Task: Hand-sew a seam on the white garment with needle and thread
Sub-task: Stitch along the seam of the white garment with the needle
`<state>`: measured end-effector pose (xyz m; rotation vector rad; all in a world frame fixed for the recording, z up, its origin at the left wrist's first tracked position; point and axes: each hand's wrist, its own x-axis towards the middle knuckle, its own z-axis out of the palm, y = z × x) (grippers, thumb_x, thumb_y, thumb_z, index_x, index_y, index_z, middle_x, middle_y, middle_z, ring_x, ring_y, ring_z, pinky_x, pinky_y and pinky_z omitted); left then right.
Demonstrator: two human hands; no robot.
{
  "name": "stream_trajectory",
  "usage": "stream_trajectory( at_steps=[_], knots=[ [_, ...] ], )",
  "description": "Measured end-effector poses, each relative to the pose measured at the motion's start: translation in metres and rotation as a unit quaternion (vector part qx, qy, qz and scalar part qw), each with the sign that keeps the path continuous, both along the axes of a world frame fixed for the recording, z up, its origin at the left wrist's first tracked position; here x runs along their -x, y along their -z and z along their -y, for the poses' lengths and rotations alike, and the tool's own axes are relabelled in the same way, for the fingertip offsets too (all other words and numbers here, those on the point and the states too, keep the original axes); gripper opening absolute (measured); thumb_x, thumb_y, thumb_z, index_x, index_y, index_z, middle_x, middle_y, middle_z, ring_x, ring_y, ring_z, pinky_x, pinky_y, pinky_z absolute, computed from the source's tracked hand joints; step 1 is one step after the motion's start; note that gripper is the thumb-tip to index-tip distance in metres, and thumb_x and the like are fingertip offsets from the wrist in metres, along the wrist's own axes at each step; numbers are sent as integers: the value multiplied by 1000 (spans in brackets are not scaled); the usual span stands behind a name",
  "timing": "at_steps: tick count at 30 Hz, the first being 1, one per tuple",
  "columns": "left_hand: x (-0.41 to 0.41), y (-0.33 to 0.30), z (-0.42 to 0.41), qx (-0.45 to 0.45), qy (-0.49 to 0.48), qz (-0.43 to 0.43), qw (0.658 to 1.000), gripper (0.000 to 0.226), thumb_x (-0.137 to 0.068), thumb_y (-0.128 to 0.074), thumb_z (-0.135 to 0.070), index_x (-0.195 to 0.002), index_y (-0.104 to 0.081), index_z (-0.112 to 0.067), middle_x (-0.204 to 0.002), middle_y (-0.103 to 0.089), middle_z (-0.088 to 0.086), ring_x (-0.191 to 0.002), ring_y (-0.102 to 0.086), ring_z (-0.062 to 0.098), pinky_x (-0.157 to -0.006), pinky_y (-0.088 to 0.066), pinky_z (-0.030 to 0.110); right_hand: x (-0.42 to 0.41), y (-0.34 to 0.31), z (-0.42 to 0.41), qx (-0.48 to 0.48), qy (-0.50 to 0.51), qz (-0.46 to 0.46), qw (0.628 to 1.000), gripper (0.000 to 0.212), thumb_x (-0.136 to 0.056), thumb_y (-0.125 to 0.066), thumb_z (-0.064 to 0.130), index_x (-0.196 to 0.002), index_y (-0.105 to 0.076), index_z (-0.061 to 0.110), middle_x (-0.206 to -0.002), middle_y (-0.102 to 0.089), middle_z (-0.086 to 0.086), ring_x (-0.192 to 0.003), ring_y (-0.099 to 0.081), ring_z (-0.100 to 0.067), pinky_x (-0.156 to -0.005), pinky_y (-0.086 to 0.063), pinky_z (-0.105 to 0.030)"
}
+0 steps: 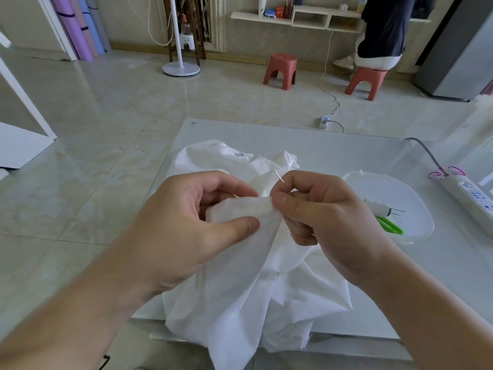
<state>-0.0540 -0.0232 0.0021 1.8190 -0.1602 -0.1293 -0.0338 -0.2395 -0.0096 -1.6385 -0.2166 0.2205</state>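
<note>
Garment (240, 289) — hands pinch fold, needle (280, 178) | tub (416, 231) (clear) — green scissors (390, 225)

The garment (240, 276) is plain white on a pale grey-white table (346, 150), and the needle (280, 178) is silver. In the translucent white bowl (416, 198) lie bright green-handled scissors (390, 225). Two stools (280, 71) are brick red, and the floor tiles (106, 129) are marbled cream.
</note>
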Motion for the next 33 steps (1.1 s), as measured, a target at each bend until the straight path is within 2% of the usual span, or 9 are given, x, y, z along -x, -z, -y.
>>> stream_trajectory(
  at_steps=[4,6,11,17,22,26,28,30,33],
  knots=[
    [-2,0,0,33,-27,-26,999,30,-69,-92,-22,-97,-83,-24,-95,-83,3,-90,-81,23,-95,-62,53,0,0,1,11,6,8,1000,16,-89,-63,19,-79,-64,7,-57,-27,-6,-52,-22,-21,-50,-24,-28],
    [-2,0,-1,23,-31,-30,999,31,-68,-99,-24,-95,-83,-25,-93,-83,3,-89,-81,23,-95,-62,54,0,0,1,11,3,6,1000,14,-88,-64,19,-79,-65,7,-58,-28,-7,-53,-23,-21,-50,-25,-28],
    [-1,0,2,6,-43,-15,999,21,-73,-95,-28,-88,-81,-24,-86,-82,4,-83,-80,26,-89,-63,57,2,-1,0,14,-11,14,1000,12,-86,-71,19,-84,-69,8,-55,-29,-2,-50,-25,-19,-51,-27,-28],
    [1,0,3,10,-47,-17,999,6,-84,-84,-24,-83,-82,-18,-83,-81,7,-84,-79,32,-86,-62,52,4,0,-3,18,15,33,999,11,-83,-73,16,-75,-70,9,-53,-28,-1,-50,-23,-19,-50,-27,-27],
    [1,2,4,9,-55,-13,998,9,-87,-82,-26,-79,-82,-21,-79,-80,6,-80,-77,30,-76,-59,43,4,0,-4,22,27,36,999,12,-81,-73,16,-73,-71,8,-53,-27,-3,-51,-23,-21,-51,-27,-27],
    [1,1,3,12,-47,-17,999,13,-90,-78,-29,-81,-82,-19,-82,-80,9,-84,-78,32,-85,-62,51,5,-1,-3,28,28,37,999,14,-91,-72,9,-77,-71,7,-55,-28,-4,-53,-23,-23,-51,-27,-28],
    [2,1,3,18,-40,-6,999,16,-86,-78,-35,-81,-82,-20,-82,-80,9,-82,-77,28,-82,-61,49,7,-1,-3,19,34,39,998,16,-97,-68,5,-83,-73,9,-56,-28,-5,-52,-23,-22,-51,-27,-28],
    [2,0,3,25,-33,8,999,21,-80,-75,-41,-82,-81,-21,-83,-79,8,-80,-75,24,-80,-57,43,9,-4,-3,4,46,50,998,9,-94,-70,7,-88,-73,13,-56,-27,-5,-51,-23,-22,-51,-25,-30],
    [1,1,3,43,-31,14,999,18,-81,-75,-38,-83,-81,-21,-86,-80,8,-89,-76,32,-84,-58,42,14,-7,-5,18,39,84,996,6,-86,-75,11,-89,-72,15,-56,-25,-2,-52,-21,-23,-52,-23,-33]
  ],
)
